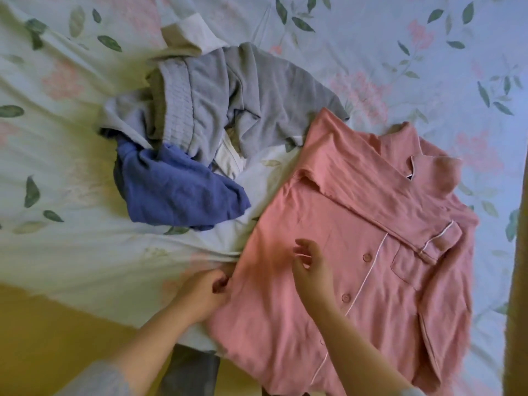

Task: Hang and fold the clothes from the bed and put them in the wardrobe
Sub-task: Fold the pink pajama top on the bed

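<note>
Running off the bottom edge, the pink button-up pyjama shirt with white piping lies spread on the floral bedsheet, hem unseen. The left hand pinches its side edge, fingertips partly hidden. The right hand is over its front, fingers loosely spread, holding nothing; contact unclear.

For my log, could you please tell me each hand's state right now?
Left hand: pinches the pink pyjama shirt at its side edge.
Right hand: open above the shirt, holding nothing.
</note>
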Demonstrator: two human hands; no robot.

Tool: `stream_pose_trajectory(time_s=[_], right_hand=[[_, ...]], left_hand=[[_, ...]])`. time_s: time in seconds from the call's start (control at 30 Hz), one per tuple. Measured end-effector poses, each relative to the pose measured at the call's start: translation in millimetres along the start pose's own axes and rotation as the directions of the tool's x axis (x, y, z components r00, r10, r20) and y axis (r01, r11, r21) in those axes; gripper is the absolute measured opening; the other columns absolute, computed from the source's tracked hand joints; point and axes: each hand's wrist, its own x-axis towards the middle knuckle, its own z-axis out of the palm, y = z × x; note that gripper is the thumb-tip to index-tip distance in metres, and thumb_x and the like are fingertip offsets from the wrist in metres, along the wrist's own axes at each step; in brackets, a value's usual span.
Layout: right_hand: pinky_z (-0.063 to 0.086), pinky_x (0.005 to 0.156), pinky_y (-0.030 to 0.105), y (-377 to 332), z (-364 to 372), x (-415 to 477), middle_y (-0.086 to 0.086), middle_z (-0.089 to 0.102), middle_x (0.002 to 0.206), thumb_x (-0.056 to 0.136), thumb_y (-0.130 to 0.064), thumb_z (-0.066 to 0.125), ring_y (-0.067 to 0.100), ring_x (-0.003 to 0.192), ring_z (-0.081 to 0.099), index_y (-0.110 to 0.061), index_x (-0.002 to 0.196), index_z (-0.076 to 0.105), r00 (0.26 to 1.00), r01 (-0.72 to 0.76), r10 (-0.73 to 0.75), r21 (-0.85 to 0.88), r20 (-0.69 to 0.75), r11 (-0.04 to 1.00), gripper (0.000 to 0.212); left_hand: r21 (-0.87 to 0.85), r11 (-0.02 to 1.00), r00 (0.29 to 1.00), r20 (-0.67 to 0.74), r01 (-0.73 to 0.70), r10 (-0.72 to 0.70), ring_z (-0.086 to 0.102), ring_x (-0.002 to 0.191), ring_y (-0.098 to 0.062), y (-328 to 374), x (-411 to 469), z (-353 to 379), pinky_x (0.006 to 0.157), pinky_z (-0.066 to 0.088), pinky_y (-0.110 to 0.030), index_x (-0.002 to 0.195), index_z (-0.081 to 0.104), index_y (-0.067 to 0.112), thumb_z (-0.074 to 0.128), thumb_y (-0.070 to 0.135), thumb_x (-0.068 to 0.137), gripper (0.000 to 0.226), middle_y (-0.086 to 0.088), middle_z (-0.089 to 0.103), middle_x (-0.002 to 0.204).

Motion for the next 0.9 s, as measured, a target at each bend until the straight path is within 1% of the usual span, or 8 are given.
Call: stream_pose_trajectory(time_s=[0.07, 0.23, 0.37, 0.53, 0.63, 0.7, 0.8, 0.9], right_hand=[[0.044, 0.07, 0.005, 9, 4, -18, -0.007, 0.068, 0.102, 0.091, -0.004, 0.054, 0.0, 0.087, 0.063, -0.018, 0.117, 0.061, 0.998, -0.024, 0.026, -0.041, 0.051, 0.999, 0.03], [0.052, 0.089, 0.037, 7, 12, -31, 0.0, 0.066, 0.109, 0.088, -0.005, 0.052, 0.017, 0.097, 0.064, -0.016, 0.121, 0.06, 0.98, 0.019, 0.013, -0.16, 0.199, 0.987, 0.035], [0.048, 0.092, 0.038, 12, 28, -48, 0.009, 0.061, 0.117, 0.088, -0.005, 0.055, 0.026, 0.103, 0.062, -0.012, 0.126, 0.058, 0.954, 0.055, 0.024, -0.252, 0.3, 0.966, 0.039], [0.045, 0.096, 0.034, 10, 43, -54, 0.009, 0.057, 0.126, 0.088, -0.006, 0.055, 0.027, 0.111, 0.058, -0.013, 0.135, 0.054, 0.916, 0.106, 0.026, -0.304, 0.4, 0.947, 0.048], [0.044, 0.075, 0.022, 11, 34, -51, -0.002, 0.067, 0.099, 0.093, -0.012, 0.054, 0.019, 0.088, 0.062, -0.017, 0.125, 0.062, 0.954, 0.055, 0.016, -0.226, 0.299, 0.973, 0.034], [0.041, 0.067, 0.022, 16, 19, -48, -0.005, 0.066, 0.088, 0.093, -0.013, 0.053, 0.017, 0.078, 0.06, -0.019, 0.118, 0.065, 0.979, 0.001, 0.043, -0.217, 0.199, 0.976, 0.028], [0.051, 0.074, 0.031, 28, -9, -51, 0.002, 0.071, 0.089, 0.093, -0.011, 0.052, 0.023, 0.082, 0.064, -0.02, 0.111, 0.067, 0.978, -0.058, 0.1, -0.223, 0.184, 0.973, 0.025], [0.05, 0.077, 0.03, 38, -40, -57, 0.0, 0.072, 0.09, 0.093, -0.012, 0.053, 0.019, 0.084, 0.065, -0.022, 0.107, 0.067, 0.984, -0.111, 0.136, -0.198, 0.118, 0.974, 0.022]], left_hand=[[0.053, 0.999, 1.0, -0.022, 0.008, -0.007, 0.037, 0.053, -0.004, -9, -14, 8, 0.049, 0.023, -0.023, 0.058, 0.039, 0.022, 0.071, 0.019, 0.079, 0.039, 0.006, 0.042, 0.055], [-0.034, 0.997, 0.993, -0.099, 0.066, -0.069, 0.054, 0.07, -0.021, -22, -38, 9, 0.062, 0.037, -0.033, 0.075, 0.05, 0.013, 0.06, 0.026, 0.093, 0.025, -0.003, 0.055, 0.073], [-0.047, 0.997, 0.994, -0.087, 0.059, -0.063, 0.043, 0.06, -0.016, -31, -59, 14, 0.057, 0.027, -0.032, 0.065, 0.043, 0.018, 0.066, 0.027, 0.089, 0.035, 0.001, 0.045, 0.064], [0.178, 0.964, 0.974, -0.148, 0.197, -0.171, 0.051, 0.073, -0.023, -49, -65, 9, 0.058, 0.029, -0.031, 0.071, 0.042, 0.019, 0.058, 0.025, 0.092, 0.027, -0.003, 0.051, 0.076], [0.326, 0.925, 0.975, -0.166, 0.197, -0.149, 0.056, 0.086, -0.023, -47, -69, 13, 0.063, 0.036, -0.03, 0.087, 0.05, 0.018, 0.055, 0.029, 0.092, 0.013, -0.003, 0.057, 0.093], [0.35, 0.925, 0.972, -0.224, 0.148, -0.071, 0.055, 0.089, -0.023, -35, -67, 18, 0.07, 0.039, -0.03, 0.094, 0.051, 0.018, 0.06, 0.037, 0.089, 0.021, -0.002, 0.053, 0.097], [0.184, 0.982, 0.955, -0.297, 0.043, 0.013, 0.056, 0.081, -0.022, -6, -60, 21, 0.068, 0.039, -0.03, 0.085, 0.052, 0.017, 0.067, 0.032, 0.086, 0.021, 0.0, 0.056, 0.089], [0.124, 0.992, 0.973, -0.223, -0.024, 0.051, 0.059, 0.082, -0.021, 28, -53, 21, 0.071, 0.044, -0.029, 0.085, 0.059, 0.017, 0.067, 0.025, 0.085, 0.011, 0.001, 0.062, 0.085]])
